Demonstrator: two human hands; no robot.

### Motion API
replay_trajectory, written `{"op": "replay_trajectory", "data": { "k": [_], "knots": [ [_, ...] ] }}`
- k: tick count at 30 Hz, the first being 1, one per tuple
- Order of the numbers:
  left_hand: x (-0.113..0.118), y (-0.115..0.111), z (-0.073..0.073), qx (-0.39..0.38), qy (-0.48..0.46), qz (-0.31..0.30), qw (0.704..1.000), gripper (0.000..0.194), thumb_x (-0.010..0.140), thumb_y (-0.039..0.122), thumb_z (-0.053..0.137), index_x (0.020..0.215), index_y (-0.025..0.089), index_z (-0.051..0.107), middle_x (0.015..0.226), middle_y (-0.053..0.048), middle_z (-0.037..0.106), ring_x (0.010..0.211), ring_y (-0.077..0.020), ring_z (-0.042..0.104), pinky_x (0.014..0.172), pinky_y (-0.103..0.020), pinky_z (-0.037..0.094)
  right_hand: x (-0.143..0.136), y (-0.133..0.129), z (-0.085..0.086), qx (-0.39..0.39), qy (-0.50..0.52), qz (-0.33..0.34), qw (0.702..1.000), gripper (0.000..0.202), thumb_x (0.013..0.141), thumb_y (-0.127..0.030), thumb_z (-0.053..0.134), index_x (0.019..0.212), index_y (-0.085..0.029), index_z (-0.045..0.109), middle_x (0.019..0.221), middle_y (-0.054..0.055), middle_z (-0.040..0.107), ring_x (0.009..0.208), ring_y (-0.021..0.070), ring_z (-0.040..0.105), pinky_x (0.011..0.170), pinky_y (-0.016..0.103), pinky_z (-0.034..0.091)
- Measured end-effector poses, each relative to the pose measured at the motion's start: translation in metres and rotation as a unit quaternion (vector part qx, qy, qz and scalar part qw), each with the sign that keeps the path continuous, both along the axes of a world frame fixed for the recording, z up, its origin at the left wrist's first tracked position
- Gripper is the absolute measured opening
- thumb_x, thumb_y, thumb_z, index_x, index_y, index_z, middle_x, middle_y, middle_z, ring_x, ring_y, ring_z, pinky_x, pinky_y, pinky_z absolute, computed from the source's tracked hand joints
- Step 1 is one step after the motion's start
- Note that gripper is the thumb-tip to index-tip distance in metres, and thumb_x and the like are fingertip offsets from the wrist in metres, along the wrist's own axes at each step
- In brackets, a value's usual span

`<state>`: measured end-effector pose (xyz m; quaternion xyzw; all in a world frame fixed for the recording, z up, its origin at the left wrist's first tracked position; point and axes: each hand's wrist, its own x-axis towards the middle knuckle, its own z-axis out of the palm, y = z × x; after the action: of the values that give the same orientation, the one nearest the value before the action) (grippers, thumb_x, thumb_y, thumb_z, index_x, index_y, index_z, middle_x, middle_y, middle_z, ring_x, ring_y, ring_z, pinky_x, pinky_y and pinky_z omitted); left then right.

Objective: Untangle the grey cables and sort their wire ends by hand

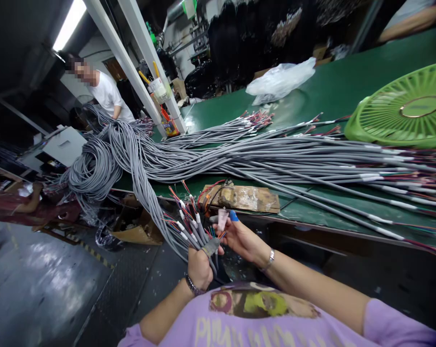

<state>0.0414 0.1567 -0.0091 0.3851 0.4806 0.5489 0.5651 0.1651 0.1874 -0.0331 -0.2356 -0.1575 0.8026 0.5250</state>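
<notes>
My left hand (200, 268) is closed round a bundle of grey cables (167, 226) hanging off the table edge, its thumb apparently wrapped in grey tape. Above that fist, the cables' white-sleeved ends (185, 217) fan out with thin coloured wires. Just to the right, my right hand (244, 241) has its fingers curled together at the coloured wires (220, 235) of one cable. Blue and whitish wraps cover two of its fingers. Behind the hands, a wooden board (263, 199) carrying a small taped device (225, 195) lies at the table's edge.
Long grey cables (261, 156) stretch across the green table (333, 91), with coils (95, 166) at the left. A green fan (409, 108) stands right, a plastic bag (281, 79) behind. White posts (145, 53) rise from the table. A person (109, 96) stands far left; another sits below.
</notes>
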Motion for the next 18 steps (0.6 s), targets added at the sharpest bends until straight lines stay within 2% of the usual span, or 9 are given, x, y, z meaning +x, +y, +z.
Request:
{"op": "replay_trajectory", "data": {
  "k": [3,5,11,18],
  "knots": [
    [-0.003,-0.004,0.001,-0.006,-0.008,-0.009,1.000,0.018,0.064,0.027,0.070,0.055,0.014,0.062,0.047,-0.001,0.060,0.052,-0.0171,0.061,0.057,-0.029,0.049,0.007,-0.012,-0.007,0.053,-0.047,0.036,0.997,0.046,0.068,-0.061,0.066,0.081,-0.017,0.062,0.078,0.004,0.063,0.065,0.0127,0.055,0.062,0.026,0.043],
    [-0.004,-0.007,0.000,-0.002,0.000,-0.018,1.000,0.019,0.065,0.028,0.070,0.054,0.014,0.062,0.047,-0.002,0.060,0.055,-0.0181,0.062,0.058,-0.029,0.049,0.010,-0.022,-0.009,0.094,-0.098,0.040,0.990,0.047,0.065,-0.060,0.069,0.081,-0.016,0.060,0.074,0.003,0.060,0.062,0.0116,0.053,0.059,0.026,0.041],
    [-0.009,-0.010,-0.009,0.006,0.016,-0.049,0.999,0.023,0.065,0.028,0.072,0.051,0.013,0.063,0.047,-0.003,0.061,0.055,-0.0174,0.062,0.059,-0.028,0.049,0.009,-0.035,0.006,0.172,-0.260,0.036,0.950,0.032,0.074,-0.046,0.067,0.075,-0.016,0.055,0.061,0.001,0.063,0.055,0.0098,0.048,0.054,0.024,0.033],
    [-0.020,-0.012,0.002,-0.007,0.083,-0.143,0.986,0.019,0.064,0.029,0.075,0.068,0.012,0.068,0.057,-0.004,0.066,0.050,-0.0146,0.058,0.052,-0.026,0.047,0.010,-0.034,0.011,0.194,-0.264,0.076,0.942,0.024,0.074,-0.040,0.068,0.071,-0.018,0.057,0.058,0.000,0.065,0.055,0.0144,0.058,0.058,0.026,0.042]
  ]
}}
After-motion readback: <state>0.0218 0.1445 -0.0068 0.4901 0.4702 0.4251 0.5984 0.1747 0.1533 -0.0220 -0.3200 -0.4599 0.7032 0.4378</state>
